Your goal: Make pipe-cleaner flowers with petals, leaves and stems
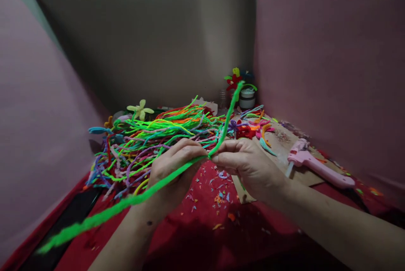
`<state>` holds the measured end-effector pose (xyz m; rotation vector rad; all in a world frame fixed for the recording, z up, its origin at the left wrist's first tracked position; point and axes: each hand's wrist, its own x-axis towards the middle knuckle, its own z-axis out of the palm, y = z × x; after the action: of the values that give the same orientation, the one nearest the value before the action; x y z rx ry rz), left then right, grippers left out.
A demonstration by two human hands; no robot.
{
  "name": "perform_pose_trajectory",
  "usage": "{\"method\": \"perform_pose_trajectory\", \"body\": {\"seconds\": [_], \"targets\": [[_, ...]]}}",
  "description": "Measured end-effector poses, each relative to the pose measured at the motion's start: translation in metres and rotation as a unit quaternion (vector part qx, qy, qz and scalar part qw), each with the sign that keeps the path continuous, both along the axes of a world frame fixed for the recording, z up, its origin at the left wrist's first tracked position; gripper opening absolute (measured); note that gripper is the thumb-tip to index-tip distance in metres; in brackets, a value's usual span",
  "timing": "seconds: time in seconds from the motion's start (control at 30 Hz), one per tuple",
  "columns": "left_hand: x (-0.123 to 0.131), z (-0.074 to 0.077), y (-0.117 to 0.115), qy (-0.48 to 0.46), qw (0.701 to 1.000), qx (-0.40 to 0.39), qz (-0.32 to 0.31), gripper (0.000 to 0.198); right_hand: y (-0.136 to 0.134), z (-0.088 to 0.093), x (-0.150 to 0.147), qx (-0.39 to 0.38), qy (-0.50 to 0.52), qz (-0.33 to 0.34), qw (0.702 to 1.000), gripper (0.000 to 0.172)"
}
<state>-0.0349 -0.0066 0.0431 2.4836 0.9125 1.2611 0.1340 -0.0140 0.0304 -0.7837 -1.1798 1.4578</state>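
A bright green pipe cleaner (148,193) runs between my two hands. One long end slants toward me at the lower left, and the other rises steeply above the fingers, so it bends where I grip it. My left hand (177,170) is closed on it, fingertips partly hidden behind the stem. Thumb and fingers of my right hand (249,167) pinch it right beside the left fingertips. Behind my hands spreads a big pile of pipe cleaners (148,136) in green, orange, purple and other colours.
A pink glue gun (319,167) lies on brown cardboard (281,138) at right. Fuzzy scraps (218,195) litter the red cloth (177,237). A pale yellow flower (141,110) and a lidded jar (247,99) stand at the back. A dark flat object (68,224) lies lower left.
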Motion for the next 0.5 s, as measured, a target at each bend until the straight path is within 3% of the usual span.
{"method": "perform_pose_trajectory", "body": {"seconds": [0.07,0.13,0.23,0.3,0.4,0.5], "targets": [[0.002,0.0,-0.002,-0.028,0.999,-0.032,0.012,0.011,-0.001,0.002,-0.001,0.012,-0.001,-0.015,1.0,0.002],[0.004,-0.001,-0.003,-0.082,0.989,-0.119,0.024,0.004,-0.002,0.003,-0.003,0.027,-0.009,-0.037,0.999,0.001],[0.007,-0.001,-0.004,-0.175,0.937,-0.301,0.004,0.01,-0.003,0.003,-0.007,0.08,-0.075,-0.088,0.99,0.004],[0.009,0.0,-0.003,-0.215,0.899,-0.381,-0.028,0.013,-0.003,0.001,-0.009,0.14,-0.132,-0.126,0.973,0.007],[0.01,0.0,-0.002,-0.229,0.9,-0.37,-0.026,0.011,0.0,0.0,-0.009,0.178,-0.168,-0.141,0.959,0.009],[0.011,-0.001,0.0,-0.209,0.936,-0.282,0.025,0.006,0.003,0.002,-0.007,0.111,-0.13,-0.1,0.98,0.006]]}}
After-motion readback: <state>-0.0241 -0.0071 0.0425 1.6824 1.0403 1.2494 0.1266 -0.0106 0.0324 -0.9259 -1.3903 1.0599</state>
